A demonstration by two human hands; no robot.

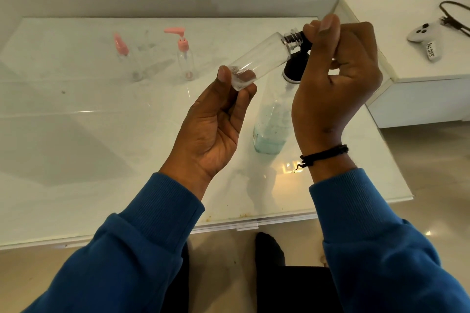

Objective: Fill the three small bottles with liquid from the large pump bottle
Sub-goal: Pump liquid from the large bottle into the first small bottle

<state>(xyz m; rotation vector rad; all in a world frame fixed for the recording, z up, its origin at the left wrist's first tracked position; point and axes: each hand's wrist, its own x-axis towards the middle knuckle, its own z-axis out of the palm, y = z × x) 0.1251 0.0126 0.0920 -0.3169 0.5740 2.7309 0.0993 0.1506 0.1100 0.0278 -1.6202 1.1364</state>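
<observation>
Blue ribbed sleeves (162, 213); left hand (216, 122) pinches tilted clear cylindrical small bottle (256, 58) at base, right hand (335, 79) grips black pump nozzle (304, 38) at its threaded neck; large pump bottle (273, 122), bluish liquid, glossy white counter (101, 134).

White glossy table (101, 134) against a pale wall, white game controller (423, 33) with handwritten label on a side cabinet (419, 68), black cord (455, 15) beside it, beige tiled floor (432, 160)

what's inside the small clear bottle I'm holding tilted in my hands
The small clear bottle looks nearly empty: only a trace of clear liquid at its base, where the left hand grips it. The right hand covers its neck, hiding what is there.
</observation>
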